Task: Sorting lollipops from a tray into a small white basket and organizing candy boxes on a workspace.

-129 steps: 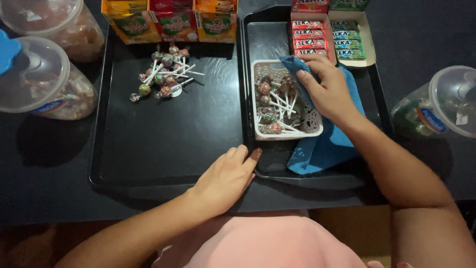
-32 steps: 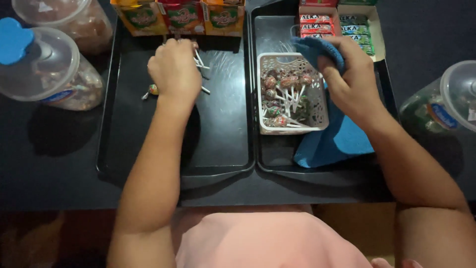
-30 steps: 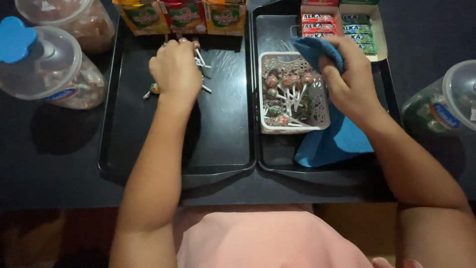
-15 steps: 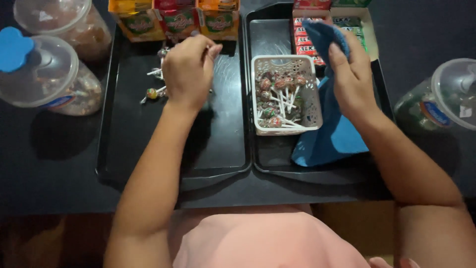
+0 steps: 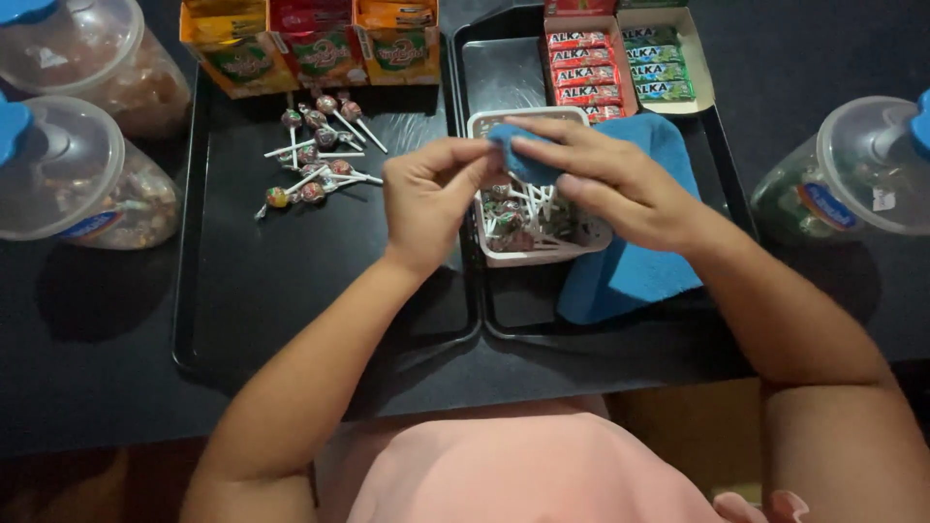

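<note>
My left hand [image 5: 429, 199] is over the gap between the two trays. Its fingers pinch a lollipop whose head is hidden in a fold of the blue cloth [image 5: 635, 266]. My right hand [image 5: 620, 179] grips that fold and presses it against my left fingertips, just above the white basket [image 5: 542, 254] of lollipops. The rest of the cloth lies under and to the right of the basket on the right black tray [image 5: 504, 73]. Several loose lollipops [image 5: 315, 155] lie at the back of the left black tray [image 5: 291, 291].
Three coloured candy boxes [image 5: 315, 44] stand at the back of the left tray. A cardboard box of red and green candy bars [image 5: 620, 68] sits behind the basket. Two lidded plastic jars [image 5: 73, 184] stand on the left and one jar [image 5: 852, 174] on the right.
My left hand left the loose lollipops on the left tray and came right to the basket. My right hand lifted the cloth corner to meet it.
</note>
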